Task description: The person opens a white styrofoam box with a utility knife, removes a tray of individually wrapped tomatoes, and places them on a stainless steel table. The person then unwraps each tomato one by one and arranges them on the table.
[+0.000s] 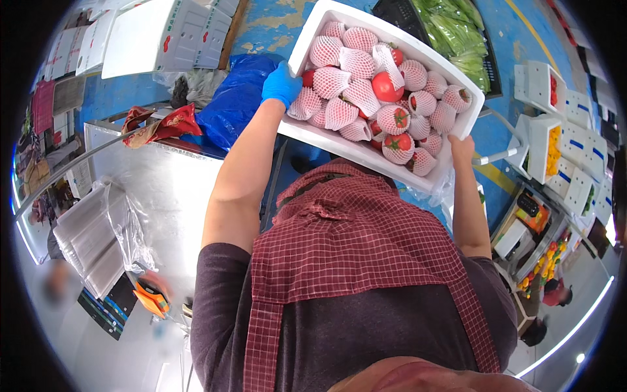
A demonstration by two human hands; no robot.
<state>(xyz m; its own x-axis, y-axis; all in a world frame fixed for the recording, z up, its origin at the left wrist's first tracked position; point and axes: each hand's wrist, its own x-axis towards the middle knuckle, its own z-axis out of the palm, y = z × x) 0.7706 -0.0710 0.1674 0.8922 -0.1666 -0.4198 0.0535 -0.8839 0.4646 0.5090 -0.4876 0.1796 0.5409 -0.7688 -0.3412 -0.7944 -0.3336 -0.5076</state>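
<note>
A white foam box (345,147) is held up in front of me, its right end lower in the picture. Inside lie several red tomatoes (386,88), most of them wrapped in pale pink foam netting. My left hand (281,86), in a blue glove, grips the left end of the box. At the right end, near the lower corner, my bare right hand (462,146) is closed on the rim, its fingers partly hidden by the box wall. Clear plastic film (444,186) hangs beneath that corner.
A black crate (494,72) of leafy greens (450,32) sits beyond the box. White foam boxes (140,39) stand at far left, near a blue plastic bundle (238,98). A metal table (176,189) is on my left; produce boxes (539,147) line the right.
</note>
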